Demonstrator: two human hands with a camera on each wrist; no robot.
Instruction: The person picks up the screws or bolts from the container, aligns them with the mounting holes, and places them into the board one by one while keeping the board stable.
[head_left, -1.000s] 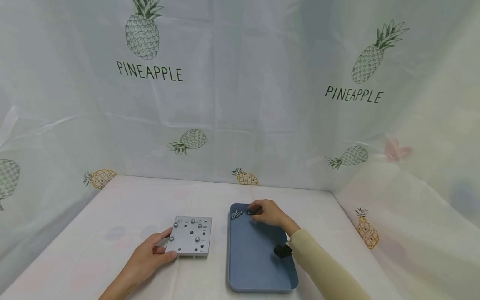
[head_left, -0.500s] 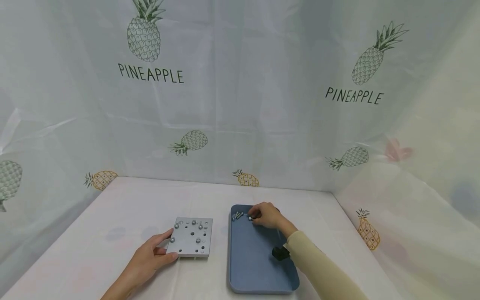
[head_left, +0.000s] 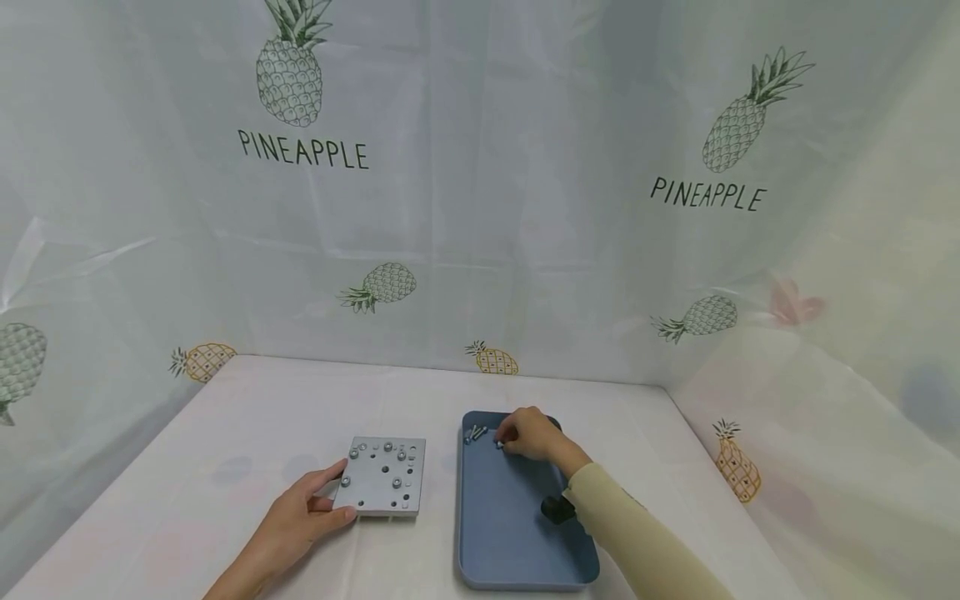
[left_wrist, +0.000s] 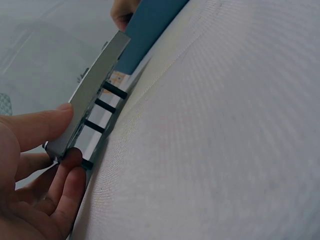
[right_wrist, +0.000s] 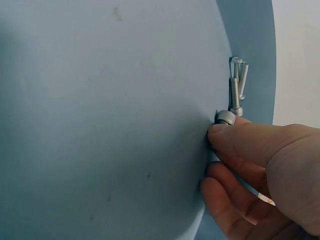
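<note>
My left hand grips the left edge of a silver metal plate. In the left wrist view the thumb lies on one face of the plate and fingertips touch the other side. Several socket-head screws stand in its holes, with dark shanks jutting from the underside above the cloth. At the far end of the blue tray, my right hand pinches a socket-head screw between thumb and finger; its shank is mostly hidden. Beside it, loose screws lie against the tray wall.
The tray stands right of the plate, its raised rim all round. White cloth covers the table. A pineapple-print curtain hangs behind. A black device sits at the right wrist.
My right hand has drawn slightly nearer within the tray, with a screw head showing at the fingertips. The left hand and plate stay in place.
</note>
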